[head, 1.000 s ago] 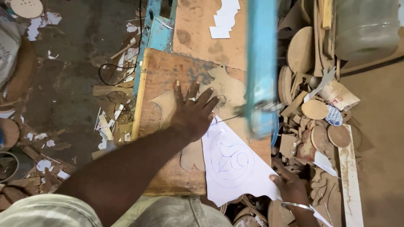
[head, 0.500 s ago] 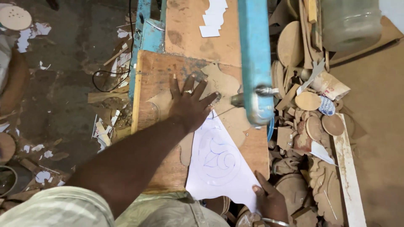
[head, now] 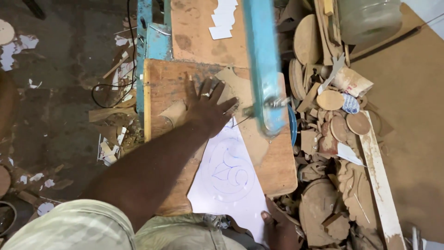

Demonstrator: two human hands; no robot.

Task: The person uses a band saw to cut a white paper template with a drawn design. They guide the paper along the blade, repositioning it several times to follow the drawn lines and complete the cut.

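Left hand (head: 206, 107) spread flat, fingers fanned, pressing the top edge of a white patterned sheet (head: 227, 178) onto a wooden board (head: 164, 88). Right hand (head: 279, 230) low at the sheet's near corner, touching it; grip unclear. Just right of the left fingertips, a blue saw arm (head: 263, 65). Farther right, piled wooden cutouts (head: 330, 99).

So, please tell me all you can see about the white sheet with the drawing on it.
The white sheet is thin and flat, like paper glued on board. It is roughly triangular, narrow at the far end and wide toward the person. Blue lines on it draw a circle with curly shapes inside. It lies on the wooden table, with its near part hanging over the edge. The left hand presses on its narrow end beside the blue saw arm; the right hand holds the near corner.
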